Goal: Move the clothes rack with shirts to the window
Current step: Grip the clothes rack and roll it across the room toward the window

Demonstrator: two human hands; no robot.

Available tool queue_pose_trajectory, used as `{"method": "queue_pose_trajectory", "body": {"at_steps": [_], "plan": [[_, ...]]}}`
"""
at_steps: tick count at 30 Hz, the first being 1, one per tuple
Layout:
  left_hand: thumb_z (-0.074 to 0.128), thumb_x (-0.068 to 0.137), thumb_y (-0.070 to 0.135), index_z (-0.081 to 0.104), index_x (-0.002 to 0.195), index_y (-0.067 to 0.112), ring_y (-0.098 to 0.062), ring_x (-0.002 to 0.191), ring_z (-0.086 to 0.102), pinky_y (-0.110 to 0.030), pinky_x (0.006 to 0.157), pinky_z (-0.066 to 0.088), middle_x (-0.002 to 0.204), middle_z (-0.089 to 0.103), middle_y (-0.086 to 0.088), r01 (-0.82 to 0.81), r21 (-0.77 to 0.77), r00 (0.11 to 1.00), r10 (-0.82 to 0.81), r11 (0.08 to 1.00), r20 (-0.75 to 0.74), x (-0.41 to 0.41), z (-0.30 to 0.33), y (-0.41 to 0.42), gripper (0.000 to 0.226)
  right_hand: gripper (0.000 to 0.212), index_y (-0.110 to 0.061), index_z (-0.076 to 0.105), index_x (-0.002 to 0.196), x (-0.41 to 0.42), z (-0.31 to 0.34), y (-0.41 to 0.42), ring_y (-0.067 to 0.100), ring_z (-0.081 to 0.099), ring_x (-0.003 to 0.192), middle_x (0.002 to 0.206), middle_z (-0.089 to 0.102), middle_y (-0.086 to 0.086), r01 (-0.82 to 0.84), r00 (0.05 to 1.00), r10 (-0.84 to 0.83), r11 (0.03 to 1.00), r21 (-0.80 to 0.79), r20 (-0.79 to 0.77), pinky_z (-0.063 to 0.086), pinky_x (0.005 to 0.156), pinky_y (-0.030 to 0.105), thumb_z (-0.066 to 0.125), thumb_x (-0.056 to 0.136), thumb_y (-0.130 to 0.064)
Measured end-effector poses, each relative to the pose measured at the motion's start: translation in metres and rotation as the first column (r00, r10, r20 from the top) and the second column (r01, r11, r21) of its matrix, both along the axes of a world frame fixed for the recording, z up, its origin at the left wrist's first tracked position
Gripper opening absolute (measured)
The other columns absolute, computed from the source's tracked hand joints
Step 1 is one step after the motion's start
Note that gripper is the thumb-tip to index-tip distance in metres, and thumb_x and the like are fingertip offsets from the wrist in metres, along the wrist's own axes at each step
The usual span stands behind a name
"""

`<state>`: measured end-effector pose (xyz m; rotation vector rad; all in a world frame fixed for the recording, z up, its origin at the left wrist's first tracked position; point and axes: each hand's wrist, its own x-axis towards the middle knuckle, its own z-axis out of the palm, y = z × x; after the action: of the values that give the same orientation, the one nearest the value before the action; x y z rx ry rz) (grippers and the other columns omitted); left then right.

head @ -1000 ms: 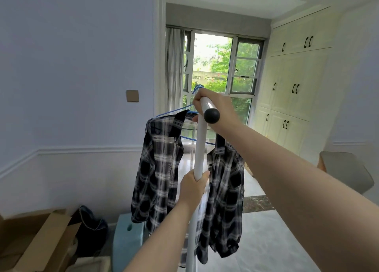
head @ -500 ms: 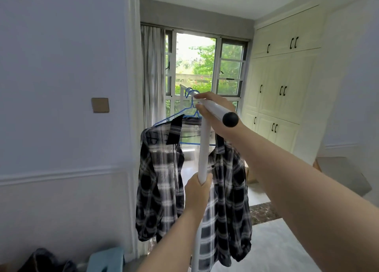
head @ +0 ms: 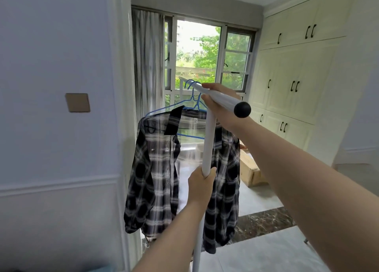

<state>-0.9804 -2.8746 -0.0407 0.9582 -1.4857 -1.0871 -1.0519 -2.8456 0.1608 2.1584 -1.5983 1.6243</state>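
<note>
Closer now to the window (head: 207,56), your left hand (head: 200,186) clamps the rack (head: 208,146) upright; your right hand (head: 220,107) wraps its top bar. Shirts (head: 155,175) hang beyond. A box (head: 249,170) lies ahead on tile, cupboards (head: 295,72) right.

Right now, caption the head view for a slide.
Both hands grip a white clothes rack, left hand on the upright, right hand on the top bar, plaid shirts hanging, facing the window.

Clothes rack (head: 208,140) base cut off below the left hand (head: 200,186) fingers, bar's far end hidden behind right hand (head: 222,105) fingers, shirts (head: 155,175) motion-blurred, hanger count unclear.
</note>
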Motion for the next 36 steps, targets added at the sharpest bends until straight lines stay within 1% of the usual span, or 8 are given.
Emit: {"method": "queue_pose_trajectory", "body": {"at_steps": [2,5,8,13,17,21,26,36], "plan": [[0.058,0.093,0.029,0.04,0.066,0.015,-0.014,0.05,0.033,-0.021,0.045,0.031,0.057,0.037,0.002,-0.019,-0.011,1.0,0.019,1.0,0.001,-0.01,0.0,-0.024,0.035,0.031,-0.013,0.064,0.131,-0.01,0.002,-0.025,0.027,0.061,0.124,0.132,0.067,0.006,-0.006,1.0,0.006,1.0,0.009,0.01,0.05,0.1,0.037,0.06,0.101,-0.023],[0.058,0.094,0.027,0.041,0.067,0.015,-0.017,0.053,0.035,-0.029,0.049,0.035,0.057,0.039,0.0,-0.023,0.011,0.999,0.023,1.0,-0.026,-0.028,0.001,-0.059,0.035,0.031,-0.011,0.065,0.13,-0.03,0.004,-0.06,0.031,0.063,0.119,0.132,0.066,0.015,-0.028,1.0,0.028,0.999,0.031,-0.005,0.049,0.088,0.029,0.061,0.101,-0.023],[0.059,0.094,0.025,0.043,0.069,0.012,-0.02,0.058,0.037,-0.034,0.056,0.036,0.058,0.039,-0.002,-0.059,0.038,0.997,0.061,0.998,-0.056,-0.05,0.003,-0.094,0.033,0.031,-0.01,0.065,0.129,-0.053,0.007,-0.097,0.034,0.065,0.115,0.127,0.068,0.018,-0.05,0.998,0.051,0.998,0.04,-0.02,0.055,0.093,0.035,0.061,0.101,-0.022],[0.061,0.093,0.032,0.05,0.071,0.015,-0.018,0.054,0.039,-0.035,0.053,0.04,0.059,0.043,0.001,-0.152,0.05,0.988,0.153,0.987,-0.034,-0.082,0.001,-0.16,0.03,0.032,-0.009,0.063,0.132,-0.085,0.011,-0.159,0.016,0.067,0.1,0.123,0.072,0.015,-0.085,0.992,0.091,0.993,0.079,-0.081,0.046,0.071,0.002,0.061,0.1,-0.01],[0.063,0.092,0.032,0.049,0.069,0.018,-0.016,0.053,0.035,-0.035,0.053,0.035,0.058,0.04,0.003,-0.159,0.077,0.982,0.166,0.984,-0.093,-0.105,-0.001,-0.21,0.03,0.029,-0.008,0.065,0.13,-0.105,0.011,-0.209,0.029,0.069,0.109,0.121,0.071,0.018,-0.105,0.993,0.108,0.993,0.052,-0.053,0.054,0.087,0.021,0.061,0.101,-0.015],[0.061,0.094,0.028,0.05,0.07,0.013,-0.013,0.049,0.033,-0.032,0.048,0.034,0.056,0.039,0.005,-0.16,0.058,0.982,0.165,0.985,-0.091,-0.127,-0.002,-0.263,0.03,0.028,-0.004,0.065,0.128,-0.127,0.008,-0.266,0.018,0.06,0.1,0.128,0.066,0.021,-0.141,0.99,0.142,0.988,0.057,-0.009,0.047,0.078,0.009,0.062,0.1,-0.01],[0.059,0.095,0.028,0.058,0.084,-0.005,-0.007,0.045,0.031,-0.02,0.041,0.032,0.057,0.038,0.005,-0.17,0.004,0.979,0.17,0.985,-0.109,-0.15,-0.004,-0.333,0.035,0.027,0.004,0.065,0.124,-0.152,0.006,-0.34,0.018,0.054,0.096,0.112,0.066,0.015,-0.179,0.983,0.178,0.984,0.016,0.039,0.043,0.084,0.024,0.061,0.1,-0.008],[0.056,0.095,0.023,0.042,0.063,0.009,-0.005,0.041,0.027,-0.022,0.041,0.03,0.054,0.035,0.005,-0.186,-0.076,0.982,0.183,0.98,-0.043,-0.182,-0.005,-0.47,0.037,0.024,0.005,0.067,0.121,-0.184,0.007,-0.472,0.017,0.059,0.094,0.117,0.07,0.025,-0.21,0.977,0.21,0.978,-0.004,0.042,0.046,0.081,0.014,0.062,0.099,-0.005]]}}
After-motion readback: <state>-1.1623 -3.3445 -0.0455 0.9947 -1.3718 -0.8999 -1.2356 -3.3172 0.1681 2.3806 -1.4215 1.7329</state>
